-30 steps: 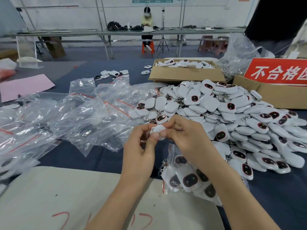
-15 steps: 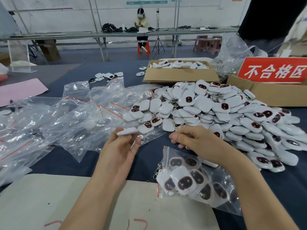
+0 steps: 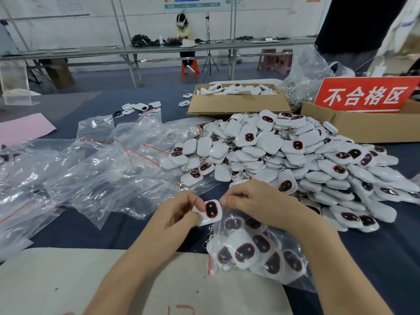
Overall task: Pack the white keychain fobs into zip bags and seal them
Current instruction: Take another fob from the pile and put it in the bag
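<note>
So, what are the fingers doing?

On the left hand (image 3: 179,215), the fingers (image 3: 196,201) curl round one white fob (image 3: 212,211), dark red-rimmed face up, right at the mouth of a zip bag (image 3: 256,255). On the right hand (image 3: 256,201), the fingers are curled at the bag's top edge and seem to pinch it open (the grip itself is partly hidden).

And the bag?

It is unsealed, lying on the dark blue table (image 3: 102,230) just below both hands, with a cluster of fobs inside.

How much is done?

Little, by my judgement. I cannot make out any filled, sealed bag. A large pile of loose fobs (image 3: 284,155) spreads to the right, and more fill a cardboard box (image 3: 236,104) behind it. A heap of clear zip bags (image 3: 91,169), apparently empty, lies to the left. This bag needs its fob and its strip pressed closed, and nearly everything else is left to pack.
</note>
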`<state>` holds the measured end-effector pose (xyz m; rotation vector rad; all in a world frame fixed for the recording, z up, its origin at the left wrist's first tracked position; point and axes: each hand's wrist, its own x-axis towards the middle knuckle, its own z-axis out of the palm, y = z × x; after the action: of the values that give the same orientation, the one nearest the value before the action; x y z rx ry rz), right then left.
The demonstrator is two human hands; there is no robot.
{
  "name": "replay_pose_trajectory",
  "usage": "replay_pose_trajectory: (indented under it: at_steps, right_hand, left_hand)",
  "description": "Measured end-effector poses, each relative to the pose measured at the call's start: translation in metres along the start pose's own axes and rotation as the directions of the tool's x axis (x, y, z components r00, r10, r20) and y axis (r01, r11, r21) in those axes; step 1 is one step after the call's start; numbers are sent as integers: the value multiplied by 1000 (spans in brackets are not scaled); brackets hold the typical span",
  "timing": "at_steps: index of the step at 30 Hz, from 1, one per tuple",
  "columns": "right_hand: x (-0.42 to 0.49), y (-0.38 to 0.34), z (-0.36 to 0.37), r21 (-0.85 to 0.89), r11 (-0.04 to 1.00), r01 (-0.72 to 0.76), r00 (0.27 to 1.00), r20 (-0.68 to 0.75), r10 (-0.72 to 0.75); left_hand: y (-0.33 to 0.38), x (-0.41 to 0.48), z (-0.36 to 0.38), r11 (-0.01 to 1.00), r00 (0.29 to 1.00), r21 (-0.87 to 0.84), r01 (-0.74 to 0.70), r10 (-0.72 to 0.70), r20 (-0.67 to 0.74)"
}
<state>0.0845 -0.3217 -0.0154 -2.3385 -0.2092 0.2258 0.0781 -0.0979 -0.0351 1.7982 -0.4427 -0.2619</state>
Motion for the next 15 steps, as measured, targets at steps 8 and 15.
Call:
replay_pose_trajectory:
  at_steps: [8,15]
  right_hand:
    - [-2,1,0,19,1000,0,1000,-3,0]
    - [-2,-2,1,5,1000,20,1000,-22,-20]
  left_hand:
    - [-7,6,-8,995,995,-57,81,-85,-60]
    - [-2,4,-10,995,990,-53,87,-80,117]
